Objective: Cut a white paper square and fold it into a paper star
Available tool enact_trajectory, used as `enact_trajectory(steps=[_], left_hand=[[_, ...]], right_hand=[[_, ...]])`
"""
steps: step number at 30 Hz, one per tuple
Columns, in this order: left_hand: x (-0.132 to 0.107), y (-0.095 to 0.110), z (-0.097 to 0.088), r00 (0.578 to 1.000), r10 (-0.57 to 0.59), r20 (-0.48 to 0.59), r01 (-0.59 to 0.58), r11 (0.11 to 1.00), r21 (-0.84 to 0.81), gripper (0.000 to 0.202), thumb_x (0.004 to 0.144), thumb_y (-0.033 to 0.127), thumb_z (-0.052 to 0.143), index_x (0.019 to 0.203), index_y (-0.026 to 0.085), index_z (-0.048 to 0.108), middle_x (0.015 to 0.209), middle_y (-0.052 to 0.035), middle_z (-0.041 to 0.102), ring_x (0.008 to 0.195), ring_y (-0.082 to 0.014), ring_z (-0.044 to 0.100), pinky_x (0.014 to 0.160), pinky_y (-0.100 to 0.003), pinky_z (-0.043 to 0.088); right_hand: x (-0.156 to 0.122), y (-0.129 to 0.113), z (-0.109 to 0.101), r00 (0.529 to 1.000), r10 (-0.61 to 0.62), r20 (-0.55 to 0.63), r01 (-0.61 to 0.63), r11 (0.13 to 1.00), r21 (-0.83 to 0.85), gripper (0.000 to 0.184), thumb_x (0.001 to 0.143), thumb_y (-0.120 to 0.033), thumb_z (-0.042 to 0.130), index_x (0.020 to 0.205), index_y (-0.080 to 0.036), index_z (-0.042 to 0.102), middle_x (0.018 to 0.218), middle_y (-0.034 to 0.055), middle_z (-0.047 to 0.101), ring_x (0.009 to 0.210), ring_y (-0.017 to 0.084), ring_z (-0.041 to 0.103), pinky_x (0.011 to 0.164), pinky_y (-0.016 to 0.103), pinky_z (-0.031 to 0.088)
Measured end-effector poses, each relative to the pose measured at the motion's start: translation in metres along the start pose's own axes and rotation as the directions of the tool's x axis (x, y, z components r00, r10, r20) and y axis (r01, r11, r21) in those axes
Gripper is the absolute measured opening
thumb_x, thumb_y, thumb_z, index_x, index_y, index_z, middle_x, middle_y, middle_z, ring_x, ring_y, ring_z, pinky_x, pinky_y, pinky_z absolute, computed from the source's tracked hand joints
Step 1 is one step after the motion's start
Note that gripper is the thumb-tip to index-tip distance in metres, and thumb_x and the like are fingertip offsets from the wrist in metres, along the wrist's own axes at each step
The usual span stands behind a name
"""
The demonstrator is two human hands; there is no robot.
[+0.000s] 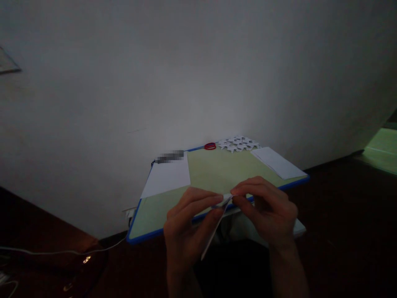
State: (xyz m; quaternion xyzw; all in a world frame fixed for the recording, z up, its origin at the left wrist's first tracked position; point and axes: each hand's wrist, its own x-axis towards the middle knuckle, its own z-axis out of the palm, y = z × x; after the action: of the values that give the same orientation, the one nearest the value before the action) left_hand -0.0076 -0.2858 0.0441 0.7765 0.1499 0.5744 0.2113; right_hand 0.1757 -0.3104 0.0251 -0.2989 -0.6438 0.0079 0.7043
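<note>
A folded piece of white paper is held in the air between both hands, just in front of the table's near edge. My left hand pinches it between thumb and fingers from the left, with a narrow part hanging down below the thumb. From the right, my right hand pinches the paper's upper tip between thumb and forefinger. The fingertips of both hands are close together. Part of the paper is hidden behind the fingers.
The pale green table has a blue rim and stands against the wall. On it lie a white sheet at left, red-handled scissors at the back, several folded paper pieces, and a paper stack at right. A white cable runs at lower left.
</note>
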Motion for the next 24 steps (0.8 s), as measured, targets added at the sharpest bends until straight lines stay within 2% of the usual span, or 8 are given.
enact_trajectory(steps=[2, 3, 5, 6, 9, 13, 20, 24], left_hand=[[-0.001, 0.005, -0.003, 0.998, -0.045, 0.042, 0.045, 0.999, -0.007, 0.022, 0.099, 0.028, 0.066, 0.118, 0.029, 0.077, 0.105, -0.0065, 0.077, 0.094, -0.0224, 0.071, 0.079, -0.038, 0.060], [-0.002, 0.009, -0.006, 0.994, -0.079, 0.077, 0.081, 0.997, -0.014, 0.028, 0.101, 0.041, 0.061, 0.122, 0.029, 0.076, 0.108, -0.0082, 0.076, 0.098, -0.0244, 0.071, 0.080, -0.040, 0.060], [-0.006, 0.016, -0.010, 0.977, -0.145, 0.156, 0.150, 0.988, -0.021, 0.056, 0.094, 0.067, 0.058, 0.132, 0.029, 0.071, 0.119, -0.0125, 0.074, 0.107, -0.0310, 0.070, 0.084, -0.046, 0.061], [-0.008, 0.019, -0.011, 0.967, -0.179, 0.179, 0.182, 0.983, -0.002, 0.067, 0.088, 0.072, 0.062, 0.138, 0.029, 0.067, 0.125, -0.0139, 0.072, 0.113, -0.0341, 0.068, 0.087, -0.049, 0.061], [-0.011, 0.025, -0.012, 0.952, -0.245, 0.184, 0.224, 0.966, 0.128, 0.066, 0.086, 0.054, 0.077, 0.145, 0.030, 0.060, 0.136, -0.0130, 0.069, 0.122, -0.0352, 0.066, 0.095, -0.051, 0.060], [-0.009, 0.020, -0.009, 0.968, -0.223, 0.116, 0.204, 0.966, 0.160, 0.040, 0.094, 0.020, 0.070, 0.132, 0.034, 0.068, 0.123, -0.0042, 0.076, 0.111, -0.0257, 0.073, 0.094, -0.042, 0.061], [-0.008, 0.007, -0.003, 0.989, -0.148, -0.023, 0.149, 0.988, 0.051, 0.030, 0.091, 0.014, 0.073, 0.117, 0.029, 0.074, 0.113, -0.0023, 0.078, 0.103, -0.0230, 0.075, 0.088, -0.036, 0.062], [-0.005, 0.005, 0.000, 0.996, -0.051, -0.075, 0.054, 0.998, 0.032, 0.038, 0.084, 0.013, 0.082, 0.118, 0.028, 0.076, 0.104, -0.0016, 0.078, 0.095, -0.0193, 0.073, 0.081, -0.032, 0.060]], right_hand=[[-0.001, 0.001, 0.000, 1.000, -0.004, -0.006, 0.004, 1.000, -0.022, 0.020, 0.088, -0.007, 0.075, 0.098, -0.024, 0.073, 0.088, 0.0010, 0.075, 0.078, 0.017, 0.070, 0.064, 0.030, 0.055], [-0.001, 0.001, 0.000, 1.000, -0.003, -0.015, 0.002, 1.000, -0.031, 0.020, 0.088, -0.007, 0.075, 0.099, -0.024, 0.073, 0.088, 0.0010, 0.074, 0.078, 0.017, 0.070, 0.064, 0.031, 0.054], [-0.002, 0.002, 0.001, 0.998, -0.007, -0.055, 0.005, 0.999, -0.045, 0.021, 0.088, -0.007, 0.075, 0.099, -0.024, 0.073, 0.089, 0.0012, 0.074, 0.078, 0.018, 0.070, 0.064, 0.031, 0.054], [-0.002, 0.002, 0.001, 0.997, -0.010, -0.077, 0.006, 0.999, -0.050, 0.021, 0.088, -0.007, 0.075, 0.099, -0.024, 0.073, 0.089, 0.0013, 0.074, 0.078, 0.018, 0.070, 0.064, 0.032, 0.054], [-0.003, 0.003, 0.002, 0.993, -0.007, -0.115, 0.002, 0.999, -0.047, 0.020, 0.088, -0.007, 0.075, 0.099, -0.024, 0.073, 0.088, 0.0014, 0.074, 0.079, 0.018, 0.069, 0.064, 0.032, 0.053], [-0.003, 0.001, 0.004, 0.989, -0.010, -0.150, 0.006, 1.000, -0.026, 0.020, 0.088, -0.007, 0.075, 0.099, -0.024, 0.073, 0.087, 0.0012, 0.073, 0.078, 0.018, 0.068, 0.065, 0.033, 0.053], [-0.004, -0.005, 0.004, 0.991, -0.032, -0.133, 0.029, 0.999, -0.020, 0.023, 0.087, -0.005, 0.074, 0.100, -0.024, 0.073, 0.089, 0.0016, 0.074, 0.079, 0.018, 0.069, 0.065, 0.033, 0.055], [-0.003, -0.006, 0.004, 0.993, -0.066, -0.096, 0.063, 0.997, -0.033, 0.021, 0.088, -0.006, 0.075, 0.100, -0.023, 0.072, 0.089, 0.0010, 0.074, 0.079, 0.017, 0.069, 0.066, 0.031, 0.056]])
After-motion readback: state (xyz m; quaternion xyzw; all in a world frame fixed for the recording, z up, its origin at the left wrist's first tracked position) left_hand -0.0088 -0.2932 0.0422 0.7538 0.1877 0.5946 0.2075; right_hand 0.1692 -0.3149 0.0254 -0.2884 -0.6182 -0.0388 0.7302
